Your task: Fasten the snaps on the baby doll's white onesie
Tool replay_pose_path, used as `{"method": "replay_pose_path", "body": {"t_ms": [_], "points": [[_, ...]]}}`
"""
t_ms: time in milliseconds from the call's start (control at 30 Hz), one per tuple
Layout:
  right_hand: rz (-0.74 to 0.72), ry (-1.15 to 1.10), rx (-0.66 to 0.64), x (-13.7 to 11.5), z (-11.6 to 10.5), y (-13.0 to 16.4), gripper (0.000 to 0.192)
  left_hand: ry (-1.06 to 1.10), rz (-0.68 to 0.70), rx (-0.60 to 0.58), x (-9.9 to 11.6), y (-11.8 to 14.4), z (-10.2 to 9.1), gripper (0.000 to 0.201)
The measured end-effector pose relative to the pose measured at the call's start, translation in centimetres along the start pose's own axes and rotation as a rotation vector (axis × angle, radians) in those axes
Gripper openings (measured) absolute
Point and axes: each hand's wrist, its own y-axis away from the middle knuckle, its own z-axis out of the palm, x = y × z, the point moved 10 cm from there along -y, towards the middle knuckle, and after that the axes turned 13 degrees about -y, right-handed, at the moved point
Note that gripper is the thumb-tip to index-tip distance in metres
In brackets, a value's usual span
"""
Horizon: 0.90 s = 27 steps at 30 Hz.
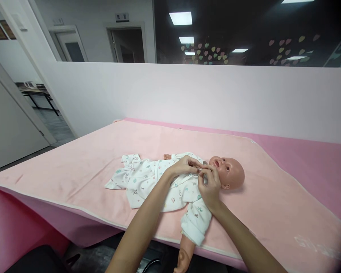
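Doll [227,172]: lies on its back near the middle of the bed, head toward three o'clock, legs toward nine; flat like this, the front of its clothes faces up where both hands can get at it.
Baby suit [147,180]: white with small coloured prints, on the doll; the leg end at nine o'clock looks loose and crumpled, the collar end by the chin looks gathered between the two hands.
Left hand [184,165]: comes in from six o'clock across the doll's chest, fingers curled and pinched narrow on the suit's front edge just below the chin; it seems to hold the cloth taut.
Right hand [209,185]: at the doll's near shoulder, fingertips closed tight on the same edge, touching or almost touching the left hand's fingers; whether a snap or tie lies between them I cannot tell.
Doll's arm [184,254]: the near sleeve and bare forearm hang over the bed's front edge at six o'clock, likely because the doll lies close to that side.
Pink blanket [74,170]: spread flat over the bed as a soft base; a deeper pink sheet [315,159] shows at two o'clock.
White wall [187,94]: low partition behind the bed at twelve o'clock, dark window above.
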Motion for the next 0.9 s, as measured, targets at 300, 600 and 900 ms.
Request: {"method": "replay_pose_path", "body": {"t_ms": [300,600,900], "points": [[0.013,-0.017,-0.001,0.07,0.01,-0.01,0.013,-0.054,0.033,0.057,0.69,-0.02,-0.38,0.026],[0.000,0.001,0.012,-0.07,-0.09,-0.24,0.012,-0.089,0.031,0.064,0.41,-0.09,-0.47,0.027],[-0.003,-0.021,0.014,-0.16,-0.12,-0.28,0.014,-0.097,0.039,0.096,0.91,0.03,-0.62,0.022]]}}
